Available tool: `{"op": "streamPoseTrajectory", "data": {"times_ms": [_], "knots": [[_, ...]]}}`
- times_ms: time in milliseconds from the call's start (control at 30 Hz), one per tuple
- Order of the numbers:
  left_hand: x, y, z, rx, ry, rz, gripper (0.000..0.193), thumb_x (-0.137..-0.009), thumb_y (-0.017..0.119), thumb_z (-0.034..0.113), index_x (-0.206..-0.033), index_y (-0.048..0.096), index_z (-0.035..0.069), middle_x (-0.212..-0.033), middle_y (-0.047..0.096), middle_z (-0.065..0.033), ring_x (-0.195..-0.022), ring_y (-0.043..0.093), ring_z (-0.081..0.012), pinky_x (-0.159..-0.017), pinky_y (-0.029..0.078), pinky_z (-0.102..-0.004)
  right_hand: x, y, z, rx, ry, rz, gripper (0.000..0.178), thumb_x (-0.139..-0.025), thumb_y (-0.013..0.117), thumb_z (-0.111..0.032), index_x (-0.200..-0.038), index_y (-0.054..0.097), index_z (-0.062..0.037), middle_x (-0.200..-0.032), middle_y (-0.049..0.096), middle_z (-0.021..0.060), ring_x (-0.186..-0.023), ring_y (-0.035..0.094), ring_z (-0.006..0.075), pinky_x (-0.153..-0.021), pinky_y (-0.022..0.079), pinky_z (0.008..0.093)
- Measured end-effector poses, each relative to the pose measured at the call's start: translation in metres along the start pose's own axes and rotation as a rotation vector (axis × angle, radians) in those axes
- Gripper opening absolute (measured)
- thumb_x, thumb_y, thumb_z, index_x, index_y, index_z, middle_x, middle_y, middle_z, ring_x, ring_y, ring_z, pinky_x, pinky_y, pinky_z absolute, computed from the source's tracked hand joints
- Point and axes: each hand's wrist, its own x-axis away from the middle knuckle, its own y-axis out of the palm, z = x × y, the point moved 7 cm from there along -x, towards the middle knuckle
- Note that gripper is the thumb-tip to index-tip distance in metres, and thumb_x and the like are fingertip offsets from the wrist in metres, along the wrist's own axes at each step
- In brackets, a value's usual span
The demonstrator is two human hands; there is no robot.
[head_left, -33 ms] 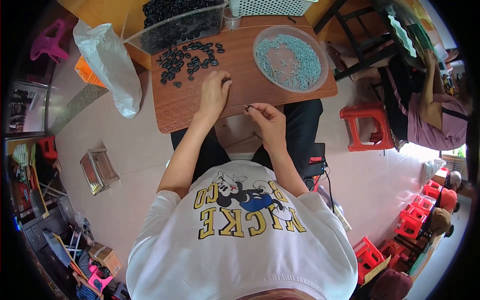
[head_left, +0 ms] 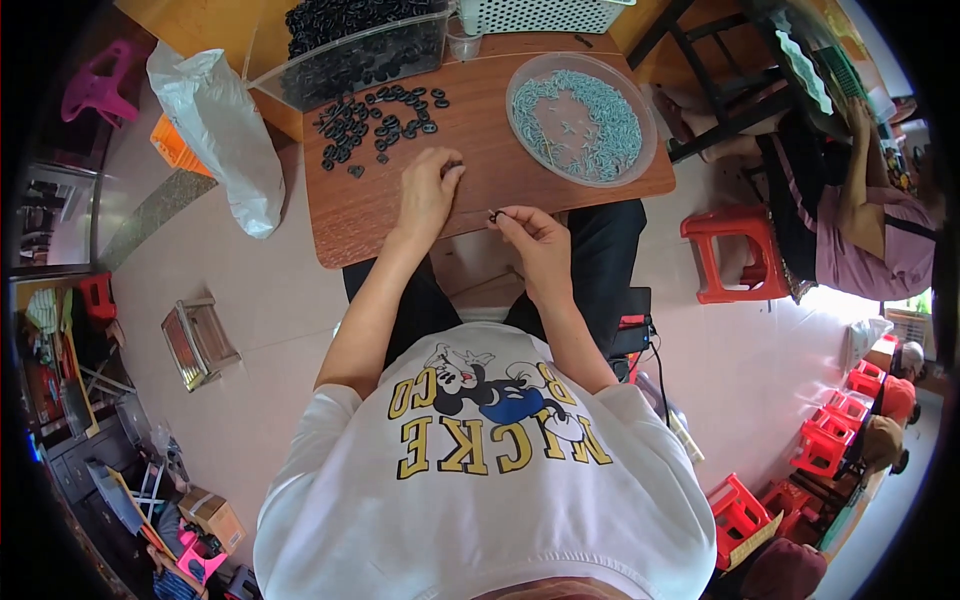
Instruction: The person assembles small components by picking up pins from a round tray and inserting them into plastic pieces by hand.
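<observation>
My left hand (head_left: 428,190) rests on the brown tabletop (head_left: 480,110) with its fingers curled together. A dark spot shows at its fingertips; what they hold, if anything, is too small to make out. Just over the table's near edge, my right hand (head_left: 540,245) pinches a small black part (head_left: 495,216) between thumb and fingers, with a bright tip showing at its end. Loose black oval parts with holes (head_left: 390,130) lie scattered beyond my left hand. A round clear tub (head_left: 512,130) of small silvery screws stands beyond my right hand.
At the back left is a clear bin (head_left: 370,75) full of black parts, with a small clear cup (head_left: 464,45) and a white perforated basket (head_left: 545,14) beside it. A white sack (head_left: 225,140) stands left of the table. A red stool (head_left: 735,255) and a seated person are at the right.
</observation>
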Motion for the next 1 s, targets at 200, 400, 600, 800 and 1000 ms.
{"op": "streamPoseTrajectory", "data": {"times_ms": [200, 400, 600, 800, 1000], "knots": [[0.047, 0.001, -0.026, 1.081, -0.586, -0.063, 0.025, -0.085, 0.061, 0.003, -0.108, 0.06, -0.005, -0.091, 0.065, -0.0112, -0.083, 0.063, -0.0188, -0.071, 0.052, -0.0274, -0.01, 0.02, -0.012, -0.084, 0.024, -0.046, 0.015, -0.081, 0.065, -0.002, -0.095, 0.065, 0.0018, -0.088, 0.066, 0.0064, -0.08, 0.059, 0.0091, -0.075, 0.045, 0.0206], [0.066, -0.012, -0.01, 1.457, -0.696, -0.069, 0.027, -0.088, 0.056, 0.002, -0.114, 0.056, -0.005, -0.096, 0.064, -0.0116, -0.086, 0.063, -0.0176, -0.075, 0.053, -0.027, -0.01, 0.041, -0.025, 0.019, -0.025, -0.099, 0.014, -0.081, 0.066, -0.003, -0.093, 0.067, 0.0018, -0.084, 0.066, 0.0031, -0.074, 0.058, 0.0069, -0.069, 0.045, 0.0196], [0.07, -0.017, -0.01, 1.528, -0.678, -0.052, 0.022, -0.087, 0.057, 0.003, -0.108, 0.059, -0.003, -0.096, 0.065, -0.0125, -0.086, 0.064, -0.019, -0.075, 0.053, -0.028, -0.006, 0.046, -0.024, 0.111, -0.074, -0.094, 0.015, -0.081, 0.066, -0.004, -0.094, 0.067, 0.0014, -0.083, 0.066, 0.0028, -0.074, 0.058, 0.0066, -0.068, 0.046, 0.0195], [0.08, -0.008, -0.014, 1.499, -0.723, 0.004, 0.02, -0.086, 0.06, 0.005, -0.105, 0.06, -0.001, -0.095, 0.065, -0.0124, -0.085, 0.065, -0.0192, -0.074, 0.053, -0.0291, 0.001, 0.05, -0.024, 0.042, -0.078, -0.081, 0.016, -0.081, 0.066, -0.003, -0.095, 0.067, 0.0023, -0.084, 0.067, 0.0032, -0.074, 0.058, 0.0053, -0.067, 0.045, 0.0183], [0.085, -0.004, -0.001, 1.485, -0.823, 0.103, 0.023, -0.086, 0.06, 0.006, -0.108, 0.06, -0.002, -0.096, 0.065, -0.0124, -0.088, 0.064, -0.0182, -0.077, 0.053, -0.031, 0.004, 0.044, -0.023, 0.216, -0.14, -0.056, 0.013, -0.08, 0.067, -0.005, -0.091, 0.068, 0.0018, -0.077, 0.066, 0.0024, -0.067, 0.056, 0.004, -0.062, 0.045, 0.018]]}}
